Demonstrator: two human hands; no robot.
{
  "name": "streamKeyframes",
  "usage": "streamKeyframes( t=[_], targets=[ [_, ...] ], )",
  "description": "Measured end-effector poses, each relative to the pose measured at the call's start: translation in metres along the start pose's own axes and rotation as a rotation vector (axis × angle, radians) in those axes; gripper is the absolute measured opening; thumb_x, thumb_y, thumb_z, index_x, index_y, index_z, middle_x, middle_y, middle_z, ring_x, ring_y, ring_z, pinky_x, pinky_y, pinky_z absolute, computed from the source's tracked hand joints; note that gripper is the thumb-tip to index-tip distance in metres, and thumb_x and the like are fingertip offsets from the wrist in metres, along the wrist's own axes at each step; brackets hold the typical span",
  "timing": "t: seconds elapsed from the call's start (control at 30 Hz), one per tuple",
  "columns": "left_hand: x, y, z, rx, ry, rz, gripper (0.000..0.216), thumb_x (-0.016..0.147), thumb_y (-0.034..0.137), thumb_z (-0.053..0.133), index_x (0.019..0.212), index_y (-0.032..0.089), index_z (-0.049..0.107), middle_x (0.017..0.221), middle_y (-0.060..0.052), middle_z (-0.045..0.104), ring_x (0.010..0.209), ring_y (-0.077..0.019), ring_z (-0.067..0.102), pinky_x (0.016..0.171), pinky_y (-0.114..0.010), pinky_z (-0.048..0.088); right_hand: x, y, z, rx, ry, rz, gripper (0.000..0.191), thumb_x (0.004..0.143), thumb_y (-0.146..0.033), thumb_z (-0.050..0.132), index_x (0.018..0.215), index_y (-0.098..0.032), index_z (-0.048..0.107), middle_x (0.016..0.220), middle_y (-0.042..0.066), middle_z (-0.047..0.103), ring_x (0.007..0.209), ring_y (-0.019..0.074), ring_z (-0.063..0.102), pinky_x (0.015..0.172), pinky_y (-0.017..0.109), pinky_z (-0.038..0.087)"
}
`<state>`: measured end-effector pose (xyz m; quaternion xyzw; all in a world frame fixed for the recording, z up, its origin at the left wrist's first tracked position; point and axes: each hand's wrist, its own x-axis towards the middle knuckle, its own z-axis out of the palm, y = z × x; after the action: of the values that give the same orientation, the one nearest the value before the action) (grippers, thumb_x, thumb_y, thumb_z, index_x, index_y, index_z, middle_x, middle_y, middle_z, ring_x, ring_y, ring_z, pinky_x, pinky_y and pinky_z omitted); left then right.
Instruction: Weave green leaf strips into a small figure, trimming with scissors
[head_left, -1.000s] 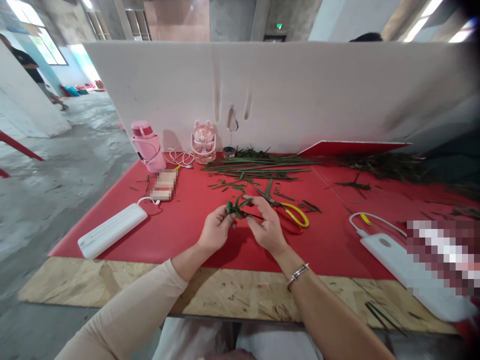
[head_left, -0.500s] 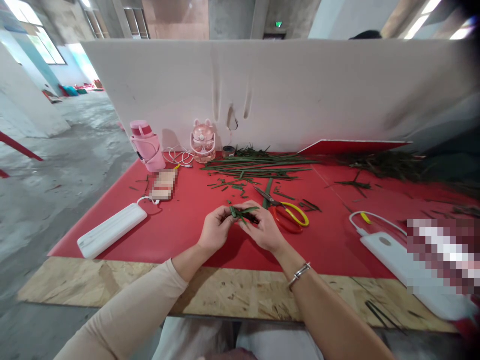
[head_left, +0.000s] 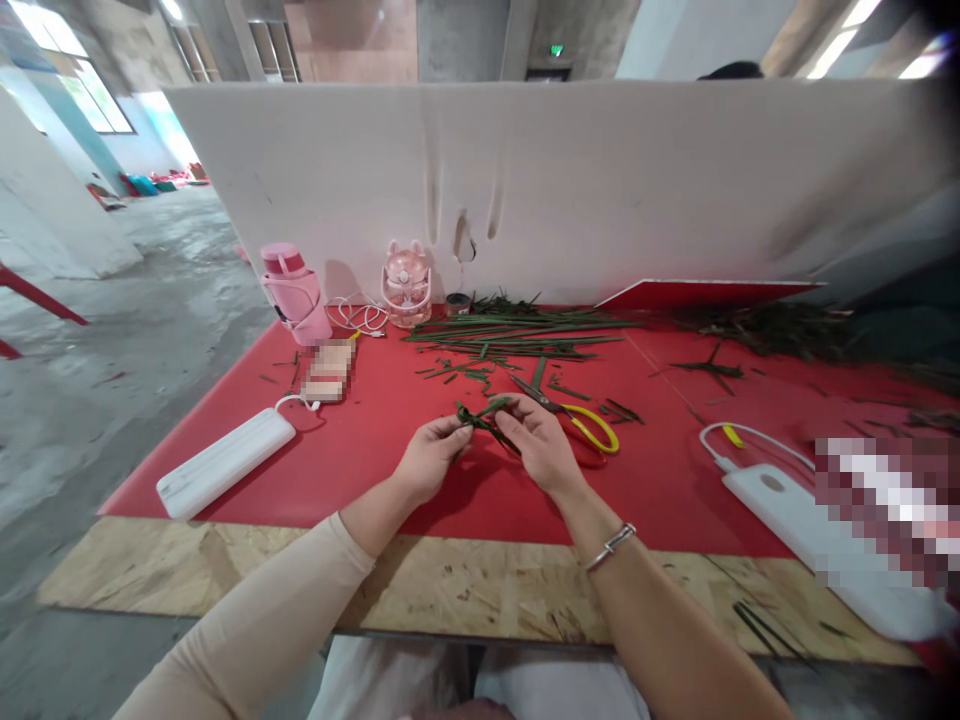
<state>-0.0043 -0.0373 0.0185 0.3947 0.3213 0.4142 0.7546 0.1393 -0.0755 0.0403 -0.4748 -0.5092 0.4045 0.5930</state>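
Between my two hands, above the red table cover, is a small knotted piece of green leaf strips (head_left: 472, 417). My left hand (head_left: 430, 457) pinches its left end between thumb and fingers. My right hand (head_left: 538, 440) grips strips on its right side, with the fingers partly hiding them. Just behind my right hand lie scissors (head_left: 592, 428) with yellow and red handles, blades apart, near a flat leaf strip (head_left: 538, 374). Short leaf scraps (head_left: 469, 370) are scattered beyond my hands, in front of a pile of long green strips (head_left: 517, 328).
A white power bank (head_left: 229, 462) lies at left by a pink bottle (head_left: 296, 295); a second power bank (head_left: 810, 545) is at right. A clear pink cup (head_left: 406, 287) and small tin (head_left: 457, 303) stand before a white partition (head_left: 337, 170). More leaves (head_left: 780, 330) lie back right.
My right hand has moved slightly right and away from my left hand, drawing a strip outward. More of the knotted leaf piece shows between the hands now.
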Motion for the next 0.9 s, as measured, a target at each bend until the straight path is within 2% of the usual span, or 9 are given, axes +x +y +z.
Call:
streamKeyframes(
  t=[0.13,0.23,0.33,0.43,0.53,0.6,0.67,0.8,0.9],
  targets=[
    [-0.003,0.001,0.004,-0.133,-0.015,-0.094,0.027,0.055,0.025,0.078,0.075,0.014,0.063,0.076,-0.002,0.064,0.071,-0.0096,0.059,0.071,-0.023,0.046,0.004,-0.006,-0.009,0.024,0.002,0.119,0.029,0.071,-0.042,0.063,0.086,-0.018,0.059,0.074,0.002,0.063,0.067,0.0125,0.057,0.067,0.027,0.046],
    [-0.003,0.004,0.005,-0.196,0.010,-0.076,0.028,0.056,0.024,0.077,0.075,0.014,0.059,0.075,-0.002,0.065,0.066,-0.0085,0.059,0.070,-0.023,0.047,0.007,-0.007,-0.013,0.008,0.073,0.100,0.029,0.073,-0.044,0.061,0.086,-0.018,0.058,0.071,0.000,0.060,0.066,0.0118,0.055,0.067,0.026,0.045],
    [-0.002,0.006,0.005,-0.217,0.010,-0.072,0.028,0.058,0.021,0.076,0.078,0.015,0.056,0.077,-0.001,0.064,0.064,-0.0081,0.059,0.068,-0.024,0.047,0.008,-0.006,-0.017,-0.011,0.009,0.122,0.028,0.072,-0.044,0.061,0.083,-0.018,0.060,0.072,0.000,0.060,0.069,0.0117,0.055,0.070,0.026,0.043],
    [-0.002,0.008,0.005,-0.179,-0.004,-0.062,0.026,0.062,0.021,0.072,0.077,0.016,0.051,0.069,0.002,0.059,0.055,-0.0050,0.052,0.058,-0.020,0.045,0.008,-0.004,-0.022,-0.108,-0.150,0.212,0.025,0.067,-0.037,0.066,0.081,-0.016,0.062,0.070,-0.001,0.060,0.064,0.0099,0.052,0.065,0.025,0.042],
    [-0.004,0.011,0.005,-0.163,-0.037,-0.093,0.027,0.065,0.024,0.068,0.071,0.017,0.042,0.055,0.007,0.045,0.041,-0.0017,0.033,0.040,-0.014,0.029,0.008,-0.002,-0.025,-0.185,-0.212,0.246,0.023,0.069,-0.034,0.064,0.081,-0.015,0.063,0.067,-0.002,0.058,0.057,0.0079,0.047,0.059,0.023,0.039],
    [-0.006,0.014,0.006,-0.175,-0.059,-0.141,0.032,0.065,0.026,0.067,0.067,0.019,0.036,0.048,0.009,0.033,0.038,-0.0020,0.025,0.037,-0.014,0.018,0.009,0.001,-0.024,-0.190,-0.182,0.221,0.025,0.073,-0.034,0.061,0.087,-0.014,0.062,0.066,-0.002,0.057,0.056,0.0075,0.046,0.056,0.022,0.037],
    [-0.007,0.017,0.006,-0.175,-0.060,-0.158,0.036,0.064,0.027,0.068,0.066,0.019,0.032,0.047,0.011,0.027,0.038,-0.0022,0.021,0.037,-0.014,0.013,0.009,0.003,-0.021,-0.175,-0.144,0.185,0.029,0.074,-0.035,0.060,0.093,-0.014,0.059,0.064,-0.003,0.056,0.055,0.0078,0.046,0.054,0.022,0.037],
    [-0.007,0.019,0.008,-0.108,-0.026,-0.093,0.036,0.065,0.031,0.068,0.066,0.019,0.035,0.049,0.010,0.028,0.040,-0.0021,0.022,0.037,-0.015,0.013,0.009,0.004,-0.015,-0.178,-0.154,0.162,0.033,0.076,-0.040,0.056,0.097,-0.014,0.055,0.063,-0.003,0.054,0.054,0.0090,0.046,0.053,0.023,0.037],
    [-0.004,0.015,0.008,-0.050,0.034,-0.022,0.036,0.065,0.037,0.068,0.066,0.018,0.037,0.050,0.010,0.029,0.040,-0.0025,0.022,0.036,-0.015,0.015,0.004,0.001,-0.013,-0.363,-0.140,0.015,0.037,0.074,-0.044,0.059,0.097,-0.015,0.056,0.074,0.002,0.057,0.064,0.0122,0.050,0.060,0.026,0.041]
  ],
)
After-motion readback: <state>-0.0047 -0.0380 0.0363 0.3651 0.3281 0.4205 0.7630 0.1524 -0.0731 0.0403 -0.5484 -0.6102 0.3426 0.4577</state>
